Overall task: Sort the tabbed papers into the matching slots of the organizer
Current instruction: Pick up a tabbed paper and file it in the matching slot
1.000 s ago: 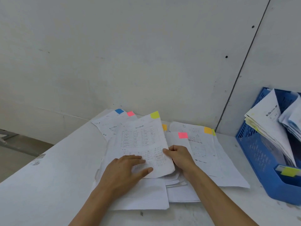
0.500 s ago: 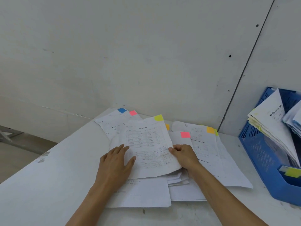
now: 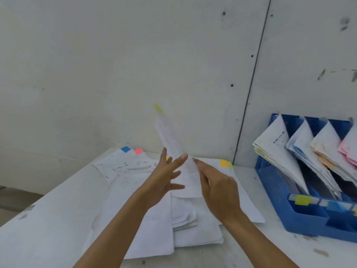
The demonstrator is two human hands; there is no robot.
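Centre frame: the yellow-tabbed sheet [image 3: 174, 151] stands nearly upright and edge-on above the paper pile [image 3: 154, 219] on the table [image 3: 48, 219]. The right hand [image 3: 218, 188] appears to pinch its lower edge; motion blur hides the fingertips. The left hand [image 3: 166, 175], fingers straight and spread, is just beside the sheet's left face. The blue organizer [image 3: 309, 215] sits at the right edge, with papers in its slots.

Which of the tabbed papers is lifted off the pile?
The sheet with the yellow-green tab: it stands nearly upright in the right hand, while those with the blue tab, the pink tab and the orange tab lie flat.
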